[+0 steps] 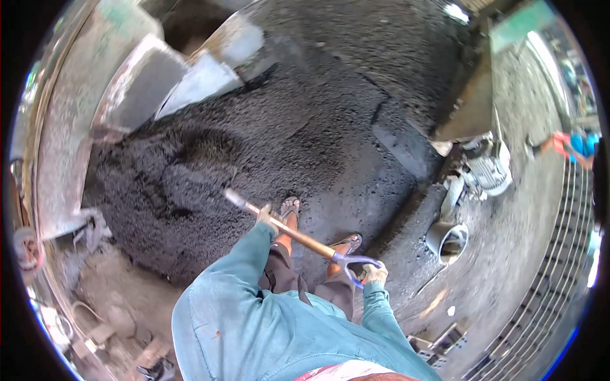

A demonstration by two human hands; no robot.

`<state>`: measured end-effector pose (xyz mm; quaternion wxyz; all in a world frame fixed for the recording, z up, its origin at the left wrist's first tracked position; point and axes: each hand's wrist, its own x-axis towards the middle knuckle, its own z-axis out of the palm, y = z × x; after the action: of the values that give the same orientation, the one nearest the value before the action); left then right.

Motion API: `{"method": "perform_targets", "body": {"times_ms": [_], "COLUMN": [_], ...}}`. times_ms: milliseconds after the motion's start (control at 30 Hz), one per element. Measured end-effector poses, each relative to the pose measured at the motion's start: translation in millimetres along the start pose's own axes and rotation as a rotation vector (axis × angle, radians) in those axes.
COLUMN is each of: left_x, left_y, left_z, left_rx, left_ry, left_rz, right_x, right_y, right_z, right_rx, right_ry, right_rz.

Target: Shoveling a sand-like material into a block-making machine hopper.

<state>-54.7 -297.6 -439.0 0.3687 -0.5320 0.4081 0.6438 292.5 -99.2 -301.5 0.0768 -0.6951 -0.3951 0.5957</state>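
Note:
A shovel with a wooden shaft (305, 240) slants across the front of my legs. My left hand (266, 219) is wrapped around the lower shaft, near the pale metal socket (234, 196). At the upper end, my right hand (375, 275) grips the purple D-shaped handle (351, 263). The socket points at a heap of dark, damp granular material (167, 176); I cannot make out the blade against it. My sandalled feet (290, 207) stand on the dark floor beside the heap.
Pale slabs (202, 83) border the heap at upper left. An electric motor (491, 169) and a short hollow cylinder (445, 243) lie to the right, past a raised edge. Rows of dark blocks (538, 295) line the far right, near another person (574, 145). Hollow blocks (441, 345) sit at lower right.

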Motion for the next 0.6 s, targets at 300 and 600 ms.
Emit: {"method": "perform_targets", "body": {"times_ms": [300,600], "left_x": [-104.5,-236.7], "left_y": [-49.0,-69.3], "left_z": [-20.6,177.2], "left_rx": [0.194,0.494], "left_ry": [0.129,-0.576], "left_rz": [-0.033,-0.019], "right_x": [-87.9,-118.4], "right_y": [92.6,101.6], "right_z": [-90.6,-48.8], "right_rx": [0.145,0.688], "right_ry": [0.024,0.312], "right_rz": [0.110,-0.148]}}
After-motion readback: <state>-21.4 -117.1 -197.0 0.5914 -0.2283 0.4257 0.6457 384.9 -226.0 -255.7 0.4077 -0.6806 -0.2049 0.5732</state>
